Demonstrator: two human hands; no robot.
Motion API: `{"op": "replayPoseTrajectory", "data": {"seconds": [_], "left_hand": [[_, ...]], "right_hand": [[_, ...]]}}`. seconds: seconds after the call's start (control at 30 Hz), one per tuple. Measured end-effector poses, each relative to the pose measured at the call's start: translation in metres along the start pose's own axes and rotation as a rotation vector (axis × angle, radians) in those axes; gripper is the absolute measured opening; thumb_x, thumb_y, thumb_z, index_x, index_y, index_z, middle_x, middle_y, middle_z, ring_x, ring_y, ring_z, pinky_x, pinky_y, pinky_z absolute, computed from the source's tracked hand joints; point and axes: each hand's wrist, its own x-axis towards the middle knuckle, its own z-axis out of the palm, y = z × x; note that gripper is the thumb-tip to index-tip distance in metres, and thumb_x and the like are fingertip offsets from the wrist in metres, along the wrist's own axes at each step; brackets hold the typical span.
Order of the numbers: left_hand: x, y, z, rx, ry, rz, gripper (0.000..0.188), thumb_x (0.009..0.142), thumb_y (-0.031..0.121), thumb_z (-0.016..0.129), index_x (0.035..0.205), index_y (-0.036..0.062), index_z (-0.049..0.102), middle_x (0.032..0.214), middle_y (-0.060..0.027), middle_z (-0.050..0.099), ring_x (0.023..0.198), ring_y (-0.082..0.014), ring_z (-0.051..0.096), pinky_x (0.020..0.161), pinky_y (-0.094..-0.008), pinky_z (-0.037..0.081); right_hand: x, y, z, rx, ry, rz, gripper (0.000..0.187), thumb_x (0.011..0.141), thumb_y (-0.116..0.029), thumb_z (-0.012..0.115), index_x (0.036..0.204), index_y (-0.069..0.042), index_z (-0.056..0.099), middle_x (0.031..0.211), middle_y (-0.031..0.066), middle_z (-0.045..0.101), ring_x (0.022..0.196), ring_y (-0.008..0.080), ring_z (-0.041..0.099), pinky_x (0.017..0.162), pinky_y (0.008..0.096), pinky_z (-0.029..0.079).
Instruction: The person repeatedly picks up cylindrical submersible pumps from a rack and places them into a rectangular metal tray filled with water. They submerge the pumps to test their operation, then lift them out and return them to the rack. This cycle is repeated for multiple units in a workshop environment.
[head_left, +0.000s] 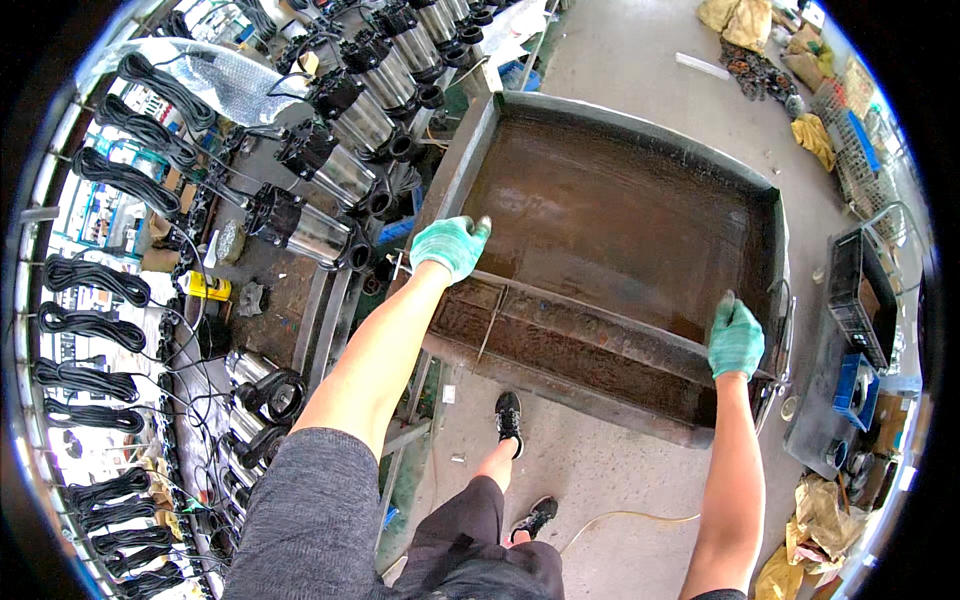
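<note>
A wide, shallow metal tray [620, 215] with dark, rust-brown insides and raised walls lies in front of me. A low crosswise divider [600, 318] splits off a narrow trough [590, 355] on its near side. My left hand [448, 248], in a green knit glove, is closed over the tray's left side near the divider's end, thumb pointing inward. Toward the divider's right end, my right hand [736, 340], gloved alike, is curled over the metal, thumb up. The undersides of both hands' fingers are hidden. A thin rod [490, 322] crosses the trough.
Steel-bodied pumps [310, 228] with black cable coils [95, 275] stand in rows on the left, beside a yellow can [207, 286]. To the right are a black crate [862, 295], a blue box [856, 390] and sacks [825, 520]. A thin hose [620, 515] lies on the floor.
</note>
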Motion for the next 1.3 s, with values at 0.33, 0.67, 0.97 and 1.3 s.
{"op": "replayPoseTrajectory", "data": {"seconds": [0.33,0.67,0.97,1.3], "left_hand": [[0.082,0.032,-0.01,0.019,-0.006,-0.017,0.064,0.104,0.06,0.037,0.116,0.0087,0.072,0.118,-0.0204,0.072,0.112,-0.04,0.067,0.096,-0.0501,0.052],[0.13,0.065,-0.034,0.001,-0.032,-0.013,0.061,0.104,0.058,0.039,0.113,0.0094,0.073,0.116,-0.0198,0.073,0.111,-0.0385,0.068,0.096,-0.0504,0.053],[0.157,0.07,-0.028,-0.085,-0.022,0.019,0.052,0.101,0.056,0.046,0.102,0.0125,0.075,0.105,-0.0198,0.074,0.101,-0.0409,0.069,0.089,-0.0523,0.054],[0.157,0.071,-0.037,-0.071,-0.038,0.077,0.045,0.102,0.049,0.049,0.099,0.0105,0.072,0.099,-0.019,0.074,0.096,-0.0414,0.069,0.085,-0.053,0.054]], "right_hand": [[0.092,-0.003,0.028,-0.053,-0.058,0.089,0.05,0.106,-0.05,0.045,0.089,-0.011,0.071,0.088,0.0212,0.07,0.084,0.0471,0.066,0.072,0.0547,0.052],[0.158,0.003,0.054,-0.024,-0.055,0.142,0.049,0.105,-0.05,0.047,0.09,-0.01,0.071,0.089,0.0241,0.069,0.085,0.05,0.063,0.071,0.0554,0.05],[0.188,0.007,0.061,-0.042,-0.131,0.178,0.049,0.105,-0.048,0.049,0.088,-0.007,0.07,0.087,0.0275,0.067,0.085,0.0507,0.063,0.071,0.0564,0.049],[0.188,-0.001,0.053,-0.049,-0.085,0.062,0.043,0.103,-0.039,0.055,0.075,-0.008,0.065,0.078,0.0223,0.066,0.075,0.0467,0.064,0.065,0.0548,0.049]]}}
